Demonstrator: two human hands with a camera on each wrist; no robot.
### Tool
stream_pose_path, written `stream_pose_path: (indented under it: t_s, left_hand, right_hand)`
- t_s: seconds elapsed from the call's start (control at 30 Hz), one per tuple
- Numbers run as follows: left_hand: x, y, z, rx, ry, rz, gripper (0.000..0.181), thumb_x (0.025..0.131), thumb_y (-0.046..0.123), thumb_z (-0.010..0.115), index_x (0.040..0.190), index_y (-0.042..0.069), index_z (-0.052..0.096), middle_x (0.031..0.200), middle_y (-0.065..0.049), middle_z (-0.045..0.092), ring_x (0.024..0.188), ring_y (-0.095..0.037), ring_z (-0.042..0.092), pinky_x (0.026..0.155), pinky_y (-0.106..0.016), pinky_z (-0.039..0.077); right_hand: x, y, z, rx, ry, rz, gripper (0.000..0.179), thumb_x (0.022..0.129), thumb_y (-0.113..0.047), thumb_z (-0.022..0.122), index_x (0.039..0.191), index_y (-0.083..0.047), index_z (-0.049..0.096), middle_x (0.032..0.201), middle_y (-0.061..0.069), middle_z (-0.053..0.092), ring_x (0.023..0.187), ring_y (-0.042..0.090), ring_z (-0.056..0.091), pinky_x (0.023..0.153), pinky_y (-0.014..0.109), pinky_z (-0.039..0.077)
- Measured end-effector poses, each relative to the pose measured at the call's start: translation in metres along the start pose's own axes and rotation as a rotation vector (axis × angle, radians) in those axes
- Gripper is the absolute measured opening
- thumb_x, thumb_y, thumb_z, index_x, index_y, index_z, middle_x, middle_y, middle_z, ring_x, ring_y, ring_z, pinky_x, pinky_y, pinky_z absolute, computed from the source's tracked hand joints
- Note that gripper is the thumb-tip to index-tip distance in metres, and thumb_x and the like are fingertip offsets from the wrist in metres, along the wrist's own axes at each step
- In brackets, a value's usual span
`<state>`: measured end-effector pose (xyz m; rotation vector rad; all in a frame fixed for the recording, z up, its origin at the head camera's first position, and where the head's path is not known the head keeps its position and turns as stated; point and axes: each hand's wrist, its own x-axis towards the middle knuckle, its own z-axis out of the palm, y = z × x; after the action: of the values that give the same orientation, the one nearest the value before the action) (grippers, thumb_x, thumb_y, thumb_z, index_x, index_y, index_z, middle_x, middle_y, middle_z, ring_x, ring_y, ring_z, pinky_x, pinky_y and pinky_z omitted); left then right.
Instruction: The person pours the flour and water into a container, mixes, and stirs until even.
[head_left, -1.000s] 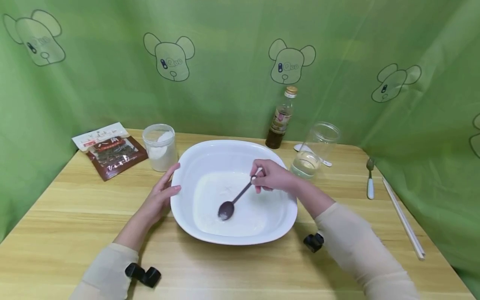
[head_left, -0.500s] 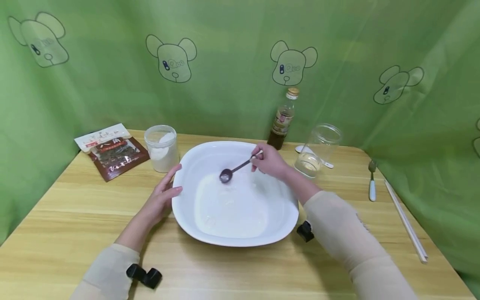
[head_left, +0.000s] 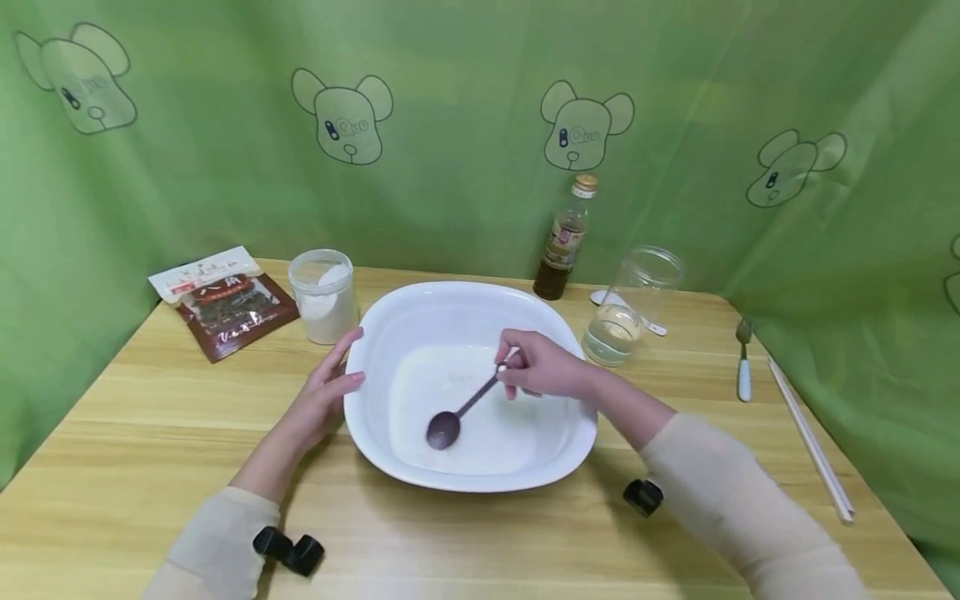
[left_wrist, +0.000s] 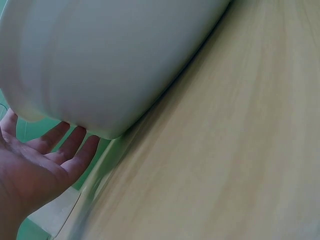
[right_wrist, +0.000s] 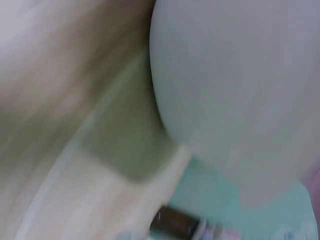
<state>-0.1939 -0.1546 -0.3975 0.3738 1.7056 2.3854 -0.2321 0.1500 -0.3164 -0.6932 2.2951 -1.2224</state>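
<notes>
My right hand (head_left: 542, 364) pinches the handle of a dark brown spoon (head_left: 444, 429) over a large white basin (head_left: 358, 433). The bowl of the spoon is low in the basin, toward the near left. A white layer (head_left: 420, 375) covers the basin floor. My left hand (head_left: 324, 392) rests against the basin's left side, thumb and forefinger at the rim. In the left wrist view its fingers (left_wrist: 77, 150) are spread and fairly straight, fingertips on the outer wall. The right wrist view is blurred; the basin's wall (right_wrist: 225, 90) fills much of it and hides the spoon.
Behind the basin stand a tub of white powder (head_left: 322, 304), a bottle of dark liquid (head_left: 561, 250) and a clear jar of liquid (head_left: 613, 333) by a white spoon (head_left: 654, 327). A brown packet (head_left: 232, 308) lies left; a fork (head_left: 743, 367) and white sticks (head_left: 813, 442) lie right.
The right hand moved the spoon from the near part of the basin to the far side, then back to the near left. The left hand stays at the rim.
</notes>
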Motion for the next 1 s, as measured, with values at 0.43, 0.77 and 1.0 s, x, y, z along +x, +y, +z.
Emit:
stream_pose_path:
  t_s: [0.43,0.77,1.0]
  left_hand:
    - [0.0,0.001,-0.001,0.004,-0.004,0.002,0.065,0.082,0.004,0.045,0.139,0.015,0.016,0.133,-0.022,0.023,0.107,-0.031,0.042,0.081,-0.037,0.044]
    - [-0.001,0.0,0.001,-0.006,-0.002,0.0,0.064,0.082,0.004,0.044,0.139,0.014,0.016,0.133,-0.022,0.022,0.104,-0.024,0.045,0.081,-0.036,0.045]
    - [0.0,0.0,0.001,0.003,-0.003,0.001,0.064,0.082,0.004,0.043,0.139,0.014,0.016,0.133,-0.022,0.022,0.104,-0.024,0.045,0.082,-0.036,0.044]
  right_hand:
    - [0.009,0.018,-0.045,-0.228,0.378,0.057,0.011,0.081,0.001,0.051,0.091,0.001,0.045,0.062,0.01,0.059,0.055,0.028,0.053,0.041,0.022,0.032]
    - [0.038,-0.001,-0.002,-0.191,0.251,-0.027,0.008,0.082,0.0,0.05,0.088,-0.001,0.044,0.059,0.011,0.054,0.046,0.013,0.04,0.04,0.02,0.03]
    - [0.013,0.004,-0.005,-0.185,0.181,-0.045,0.01,0.081,0.002,0.05,0.088,0.0,0.045,0.056,0.006,0.049,0.045,0.011,0.037,0.039,0.02,0.029]
